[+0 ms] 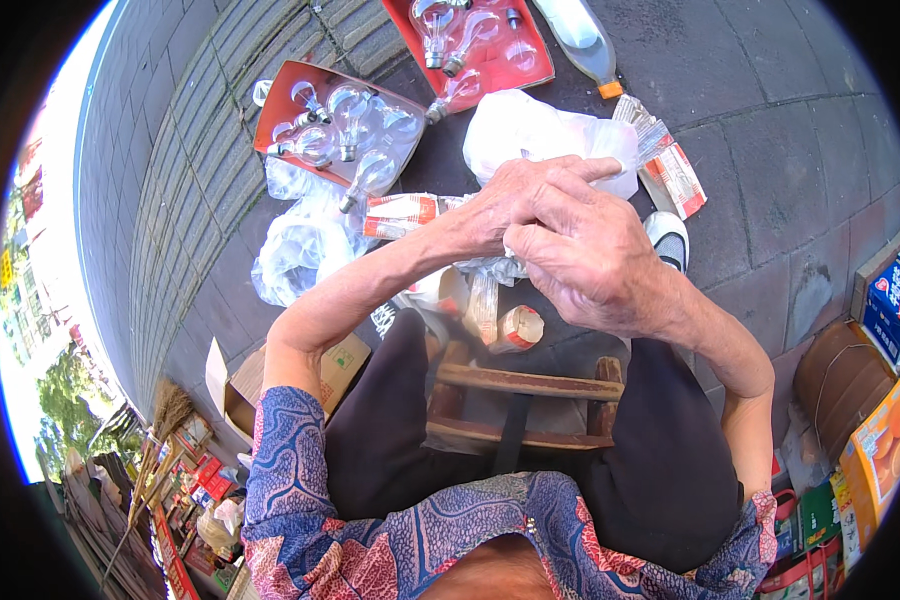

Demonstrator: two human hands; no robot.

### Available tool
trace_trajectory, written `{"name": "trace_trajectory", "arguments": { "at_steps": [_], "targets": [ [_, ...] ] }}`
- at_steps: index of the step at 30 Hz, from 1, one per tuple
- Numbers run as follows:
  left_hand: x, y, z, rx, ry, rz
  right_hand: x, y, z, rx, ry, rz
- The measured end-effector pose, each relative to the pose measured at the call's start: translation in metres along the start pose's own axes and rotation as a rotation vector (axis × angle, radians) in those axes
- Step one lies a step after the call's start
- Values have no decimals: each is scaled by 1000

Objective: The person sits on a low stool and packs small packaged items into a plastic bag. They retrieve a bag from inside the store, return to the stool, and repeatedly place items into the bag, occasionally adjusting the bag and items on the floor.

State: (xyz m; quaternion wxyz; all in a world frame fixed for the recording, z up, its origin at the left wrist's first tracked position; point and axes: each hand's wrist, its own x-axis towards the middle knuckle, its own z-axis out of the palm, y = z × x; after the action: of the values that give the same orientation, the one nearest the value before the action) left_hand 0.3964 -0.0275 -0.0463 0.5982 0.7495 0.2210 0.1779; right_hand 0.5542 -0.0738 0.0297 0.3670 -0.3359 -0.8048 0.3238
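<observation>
My left hand point(510, 195) reaches in from the left, palm down, in front of a white plastic bag point(544, 131). Over and beside it my right hand point(596, 251) is bent, its fingers curled by the left wrist; a bit of pale material shows under it, and I cannot tell whether it is held. Clear glass light bulbs point(349, 112) lie in a red-lined box point(270, 101), and more bulbs point(472, 34) in a second red box point(544, 64). Below the hands are crumpled clear plastic point(491, 268) and a rolled cardboard sleeve point(521, 328).
Clear plastic bags point(300, 251) and flattened bulb sleeves point(401, 214) lie at the left. A plastic bottle point(589, 49) with an orange cap is at the top. A wooden stool point(532, 381) stands between the knees. Cartons point(885, 442) are at the right, a straw broom point(171, 409) at the lower left.
</observation>
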Motion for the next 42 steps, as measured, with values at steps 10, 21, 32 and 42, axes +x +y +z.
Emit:
{"name": "trace_trajectory", "arguments": {
  "at_steps": [10, 21, 32, 42],
  "targets": [
    [7, 3, 0, 169, 37, -90, -34, 54, -27, -265, 72, 219],
    [7, 0, -14, 132, 68, -243, -66, 69, -13, 102, 173, 641],
    [7, -7, -22, -335, 67, -317, -72, 51, 40, 524, -83, 699],
    [-1, -4, -10, 685, 50, 240, -46, 80, 13, 448, 119, 660]
  ]
}}
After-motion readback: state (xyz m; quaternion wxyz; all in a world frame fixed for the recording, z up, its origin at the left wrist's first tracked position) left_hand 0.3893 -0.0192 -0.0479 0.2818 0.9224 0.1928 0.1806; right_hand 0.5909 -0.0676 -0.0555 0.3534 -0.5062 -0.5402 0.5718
